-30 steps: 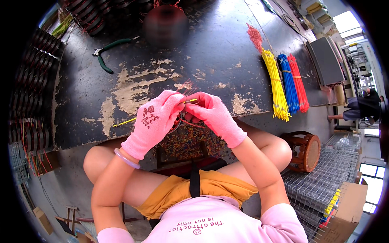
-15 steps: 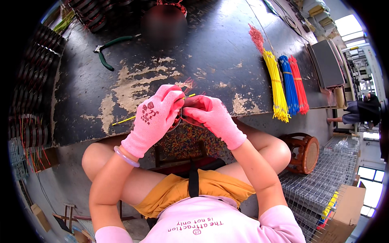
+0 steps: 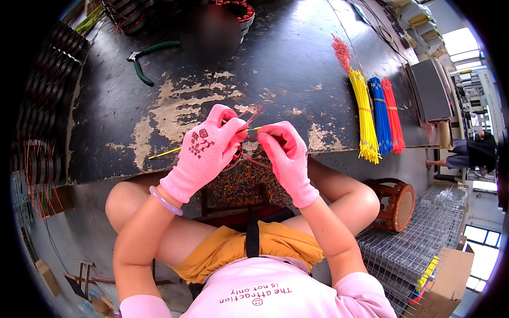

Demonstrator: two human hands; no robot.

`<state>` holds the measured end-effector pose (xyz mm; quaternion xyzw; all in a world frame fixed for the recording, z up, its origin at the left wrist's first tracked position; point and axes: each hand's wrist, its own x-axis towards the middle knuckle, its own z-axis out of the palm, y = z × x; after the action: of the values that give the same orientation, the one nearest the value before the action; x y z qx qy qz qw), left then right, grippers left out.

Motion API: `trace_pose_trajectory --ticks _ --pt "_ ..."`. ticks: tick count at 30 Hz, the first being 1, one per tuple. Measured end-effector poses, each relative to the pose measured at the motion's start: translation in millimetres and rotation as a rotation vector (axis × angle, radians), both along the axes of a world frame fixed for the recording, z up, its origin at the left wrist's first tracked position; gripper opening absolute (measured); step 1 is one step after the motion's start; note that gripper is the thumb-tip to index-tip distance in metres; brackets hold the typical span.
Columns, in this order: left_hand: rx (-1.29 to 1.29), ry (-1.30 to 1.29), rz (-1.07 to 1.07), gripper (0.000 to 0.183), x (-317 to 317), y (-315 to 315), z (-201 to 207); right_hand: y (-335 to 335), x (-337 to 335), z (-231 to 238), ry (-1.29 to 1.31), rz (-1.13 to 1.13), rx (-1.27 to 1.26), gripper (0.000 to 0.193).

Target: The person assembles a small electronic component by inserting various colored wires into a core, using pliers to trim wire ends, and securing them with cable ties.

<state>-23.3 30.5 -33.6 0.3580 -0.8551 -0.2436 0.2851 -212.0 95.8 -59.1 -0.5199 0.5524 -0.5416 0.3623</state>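
Both hands wear pink gloves and meet over the table's near edge. My left hand [image 3: 209,146] is closed, thumb and fingers pinched around a thin yellow wire [image 3: 253,129]. My right hand [image 3: 289,159] is closed on the right end of that wire. A yellow length [image 3: 165,153] sticks out left of my left hand; the glove hides whether it is the same piece. Below the fingers, a round part with red windings [image 3: 231,165] shows only partly. Fine reddish strands [image 3: 255,110] fan out above the hands, and a red lead [image 3: 257,160] runs toward my right hand.
Green-handled cutting pliers [image 3: 140,61] lie on the worn black table [image 3: 286,58]. Bundled yellow [image 3: 364,116], blue [image 3: 380,114] and red wires [image 3: 393,114] lie to the right. Wound rings [image 3: 45,106] are stacked at left. A wooden stool [image 3: 395,204] stands by my right knee.
My right hand has moved right, away from my left, and a short stretch of yellow wire now shows between them. A red lead is now visible below. My left hand stays nearly in place.
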Motion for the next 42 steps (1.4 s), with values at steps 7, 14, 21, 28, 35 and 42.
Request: trace_pose_trajectory --ticks 7,14,21,28,35,42 --pt "0.016 -0.009 -0.073 0.021 0 -1 8 -9 -14 39 0.263 0.113 -0.088 0.013" --pt "-0.021 -0.036 -0.074 0.020 -10 0 17 -19 -28 59 0.173 0.306 0.153 0.014" --pt "0.010 0.055 -0.056 0.018 -19 6 8 -28 -38 39 -0.114 0.353 0.350 0.015" --pt "0.010 0.058 -0.058 0.017 -20 6 2 -13 -43 30 0.009 0.243 0.312 0.024" --pt "0.010 0.026 -0.064 0.016 -20 4 1 -4 -41 19 1.045 0.112 -0.404 0.041" --pt "-0.012 0.032 -0.045 0.016 -22 5 1 -15 -51 27 1.231 0.211 -0.542 0.039"
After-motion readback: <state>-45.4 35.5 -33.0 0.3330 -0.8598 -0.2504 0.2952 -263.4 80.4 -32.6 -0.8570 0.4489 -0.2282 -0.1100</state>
